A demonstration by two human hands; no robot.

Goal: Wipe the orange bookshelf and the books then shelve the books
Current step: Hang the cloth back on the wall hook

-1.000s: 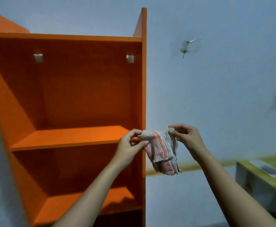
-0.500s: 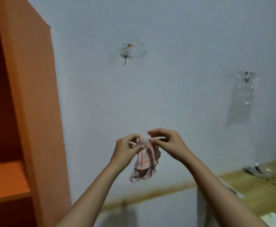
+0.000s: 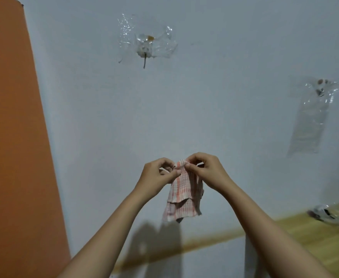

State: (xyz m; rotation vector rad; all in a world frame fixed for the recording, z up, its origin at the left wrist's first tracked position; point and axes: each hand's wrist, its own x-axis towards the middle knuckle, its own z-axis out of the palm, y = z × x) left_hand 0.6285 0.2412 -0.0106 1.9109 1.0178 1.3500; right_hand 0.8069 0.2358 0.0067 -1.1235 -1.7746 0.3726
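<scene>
Both of your hands are pinching the top edge of the checked cloth point(image 3: 184, 195). Your left hand point(image 3: 156, 175) and your right hand point(image 3: 206, 169) are meeting almost fingertip to fingertip, thumbs and forefingers closing on the fabric, while the rest is hanging loose below them. You are holding it up before the white wall point(image 3: 225, 101), well to the right of the orange bookshelf point(image 3: 14, 137), whose outer side panel alone is showing. No books are showing. You seem to be refolding the cloth to ready it for wiping, though your fingers are hiding the exact fold. The next move, I judge, is calling for you to gather it into one hand and turn back left to the bookshelf.
</scene>
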